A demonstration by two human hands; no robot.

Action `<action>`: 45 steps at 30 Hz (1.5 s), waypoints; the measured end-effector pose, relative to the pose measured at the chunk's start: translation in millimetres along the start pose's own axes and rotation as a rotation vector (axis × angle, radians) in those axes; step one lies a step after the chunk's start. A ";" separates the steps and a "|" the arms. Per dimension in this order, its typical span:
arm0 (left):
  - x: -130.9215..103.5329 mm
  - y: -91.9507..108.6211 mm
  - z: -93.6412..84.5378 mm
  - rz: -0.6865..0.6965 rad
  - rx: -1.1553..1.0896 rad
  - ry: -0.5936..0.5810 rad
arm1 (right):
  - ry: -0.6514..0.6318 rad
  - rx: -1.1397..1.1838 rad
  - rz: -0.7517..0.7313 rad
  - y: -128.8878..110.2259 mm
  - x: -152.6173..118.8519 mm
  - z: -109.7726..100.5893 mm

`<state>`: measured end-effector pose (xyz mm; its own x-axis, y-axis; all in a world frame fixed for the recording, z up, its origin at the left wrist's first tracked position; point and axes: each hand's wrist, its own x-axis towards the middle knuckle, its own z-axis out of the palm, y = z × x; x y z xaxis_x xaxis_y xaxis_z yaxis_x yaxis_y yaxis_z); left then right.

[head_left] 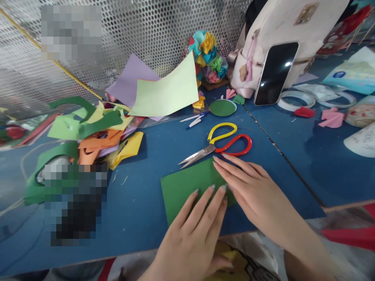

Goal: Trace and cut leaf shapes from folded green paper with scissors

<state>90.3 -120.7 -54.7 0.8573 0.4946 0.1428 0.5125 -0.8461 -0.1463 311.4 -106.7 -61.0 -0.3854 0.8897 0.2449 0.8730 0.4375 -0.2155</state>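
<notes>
A green sheet of paper lies on the blue table in front of me, apparently folded, though its right edge is hidden under my fingers. My left hand rests on it with the fingers stretched out. Flat along the sheet's right side lies my right hand, fingers extended and pointing away to the left. Just beyond the sheet is a pair of scissors with one yellow and one red handle, blades pointing left and nearly closed. Neither hand touches them.
Paper scraps heap up at the left. Pale green paper leans at the back, near a green disc and paper flowers. A phone stands against a white backpack. Tape rolls and a cup are right.
</notes>
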 end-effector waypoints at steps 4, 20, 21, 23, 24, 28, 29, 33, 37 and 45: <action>-11.8 -2.1 1.2 -0.053 0.017 -0.002 | -0.004 -0.046 -0.034 0.5 0.9 2.1; -5.7 -22.7 -16.6 -0.020 -0.074 0.339 | -0.198 -0.093 -0.022 58.4 38.9 -32.8; -12.0 -26.8 -19.3 -0.021 -0.113 0.329 | -0.207 -0.115 -0.028 61.0 38.9 -32.4; -26.1 -35.5 -23.2 -0.052 -0.174 0.332 | -0.177 -0.157 -0.017 62.4 32.5 -31.0; -33.2 -40.0 -24.0 -0.088 -0.185 0.345 | -0.151 -0.174 -0.003 62.3 26.7 -30.5; -54.6 -57.0 -19.9 -0.241 -0.126 0.336 | -0.062 -0.232 0.087 70.4 0.5 -31.8; -57.5 -60.1 -17.7 -0.273 -0.097 0.304 | -0.045 -0.247 0.086 75.7 -3.6 -33.6; -60.4 -60.2 -9.5 -0.382 0.031 0.175 | -0.090 -0.318 -0.037 93.1 3.6 -49.6; -54.6 -44.1 -8.1 -0.416 0.050 0.152 | -0.107 -0.350 -0.094 81.0 51.4 -61.7; -46.0 -37.2 -11.7 -0.385 -0.011 0.125 | -0.034 -0.424 -0.317 82.6 178.0 -5.9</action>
<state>31.3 -114.3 -44.4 0.5901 0.7482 0.3032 0.7937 -0.6064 -0.0482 316.7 87.0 -29.6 -0.6530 0.7294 0.2039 0.7539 0.6005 0.2666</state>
